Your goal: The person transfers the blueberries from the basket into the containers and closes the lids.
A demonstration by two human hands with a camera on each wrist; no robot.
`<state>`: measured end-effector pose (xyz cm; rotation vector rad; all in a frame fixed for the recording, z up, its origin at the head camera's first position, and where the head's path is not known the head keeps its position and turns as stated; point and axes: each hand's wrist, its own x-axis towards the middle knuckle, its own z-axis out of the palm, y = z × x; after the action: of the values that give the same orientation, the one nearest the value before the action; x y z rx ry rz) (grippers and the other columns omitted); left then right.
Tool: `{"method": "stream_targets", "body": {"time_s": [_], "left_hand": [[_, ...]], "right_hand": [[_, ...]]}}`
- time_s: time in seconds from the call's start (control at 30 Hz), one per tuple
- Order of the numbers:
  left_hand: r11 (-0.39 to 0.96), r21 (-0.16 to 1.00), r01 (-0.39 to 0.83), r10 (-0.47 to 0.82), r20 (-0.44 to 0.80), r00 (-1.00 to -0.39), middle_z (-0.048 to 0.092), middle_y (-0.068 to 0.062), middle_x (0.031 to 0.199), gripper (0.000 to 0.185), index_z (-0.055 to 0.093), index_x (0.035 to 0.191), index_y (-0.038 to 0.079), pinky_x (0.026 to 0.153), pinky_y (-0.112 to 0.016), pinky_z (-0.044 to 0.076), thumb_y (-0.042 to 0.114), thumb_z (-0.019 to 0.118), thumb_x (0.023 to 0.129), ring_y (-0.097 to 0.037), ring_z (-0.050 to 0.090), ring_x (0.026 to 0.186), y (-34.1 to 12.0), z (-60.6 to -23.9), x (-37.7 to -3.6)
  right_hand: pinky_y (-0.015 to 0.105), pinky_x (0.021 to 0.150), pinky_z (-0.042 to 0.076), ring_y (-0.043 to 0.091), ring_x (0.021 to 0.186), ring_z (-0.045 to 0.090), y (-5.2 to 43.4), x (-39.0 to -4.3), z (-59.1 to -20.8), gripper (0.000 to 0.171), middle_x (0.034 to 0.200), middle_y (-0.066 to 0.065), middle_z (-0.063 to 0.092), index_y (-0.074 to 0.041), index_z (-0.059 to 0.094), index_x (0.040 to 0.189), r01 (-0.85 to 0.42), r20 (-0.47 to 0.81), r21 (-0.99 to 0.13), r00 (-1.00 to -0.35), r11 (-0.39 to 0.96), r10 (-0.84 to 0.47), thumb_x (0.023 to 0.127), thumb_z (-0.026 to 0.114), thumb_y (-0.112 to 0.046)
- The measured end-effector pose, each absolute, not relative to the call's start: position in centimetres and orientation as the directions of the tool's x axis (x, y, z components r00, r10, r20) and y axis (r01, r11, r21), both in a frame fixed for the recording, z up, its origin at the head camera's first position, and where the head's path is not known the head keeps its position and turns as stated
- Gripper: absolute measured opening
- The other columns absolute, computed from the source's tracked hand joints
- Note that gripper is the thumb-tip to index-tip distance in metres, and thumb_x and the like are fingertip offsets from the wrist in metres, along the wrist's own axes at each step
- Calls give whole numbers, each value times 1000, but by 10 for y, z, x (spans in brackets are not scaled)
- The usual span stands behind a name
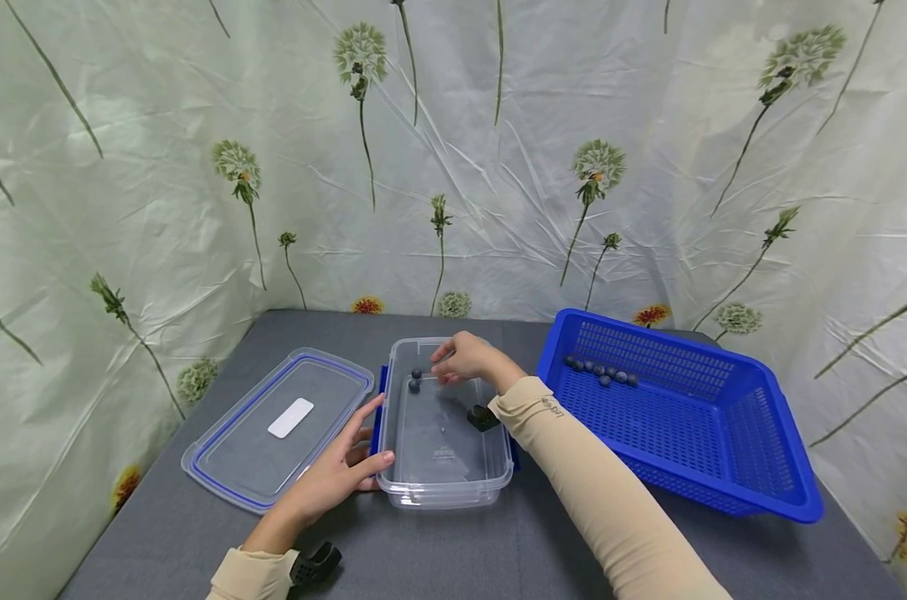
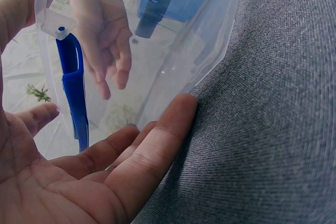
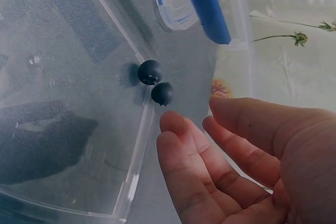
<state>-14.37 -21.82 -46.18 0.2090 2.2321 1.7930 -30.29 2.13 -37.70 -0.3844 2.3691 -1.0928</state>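
Note:
A clear plastic food container (image 1: 446, 454) with blue side clips stands on the table. A few blueberries (image 1: 414, 386) lie inside near its far left; two of them (image 3: 157, 82) show close by the fingertips in the right wrist view. My right hand (image 1: 467, 358) hovers over the far part of the container, fingers loosely bent and apart, with nothing between them. At the container's left side, my left hand (image 1: 343, 467) rests with spread fingers against the wall and the thumb at the rim. The blue clip (image 2: 73, 87) there lies between the left hand's thumb and fingers.
The container's clear lid (image 1: 236, 454), with a blue seal and a white label (image 1: 291, 417), lies flat at left. To the right stands a blue perforated basket (image 1: 724, 454) holding several blueberries (image 1: 606, 373). A flower-printed curtain (image 1: 498, 208) hangs behind the grey tabletop (image 1: 423, 550).

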Motion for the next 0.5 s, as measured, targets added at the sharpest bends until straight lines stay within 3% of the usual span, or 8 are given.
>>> {"method": "stream_targets", "body": {"time_s": [0.5], "left_hand": [[226,973,-55,275,-118,-954,35,-36,163,83,20,169,42,88,-50,65,25,70,105,-49,58,137,-218,-462,-144]], "right_hand": [[45,103,60,35,114,76,41,-305,-362,36,119,24,78,4,68,137,-59,-282,-798,-844,600,-457,104,69,-10]]}}
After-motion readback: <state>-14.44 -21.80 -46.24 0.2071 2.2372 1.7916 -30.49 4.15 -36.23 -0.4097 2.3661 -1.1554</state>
